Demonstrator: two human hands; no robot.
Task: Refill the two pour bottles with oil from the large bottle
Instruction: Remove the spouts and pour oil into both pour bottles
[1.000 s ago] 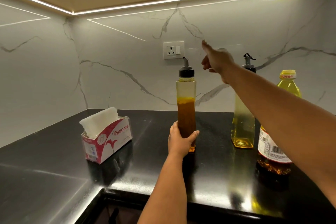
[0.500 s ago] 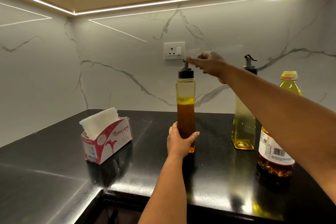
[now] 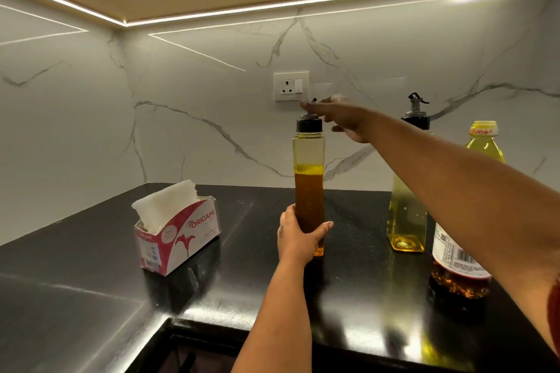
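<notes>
Reaching farther left than half a second before, the right hand (image 3: 342, 118) had come down onto the spout (image 3: 312, 104) of the amber bottle (image 3: 309, 191), fingers gathered about the tip; motion blur hid whether they actually pinched it. The left hand (image 3: 298, 235) was wrapped around that bottle's lower body, thumb on one side and fingers on the other, the bottle upright on the black surface (image 3: 242, 281) with its black cap (image 3: 309, 125) on and oil up to roughly two-thirds. To the right stood the second pour bottle (image 3: 406, 215), pale yellow, and just beside it, nearer the camera, the large bottle (image 3: 485, 142) with a yellow cap, partly hidden by the right forearm. A tissue box (image 3: 178, 236) sat well left.
</notes>
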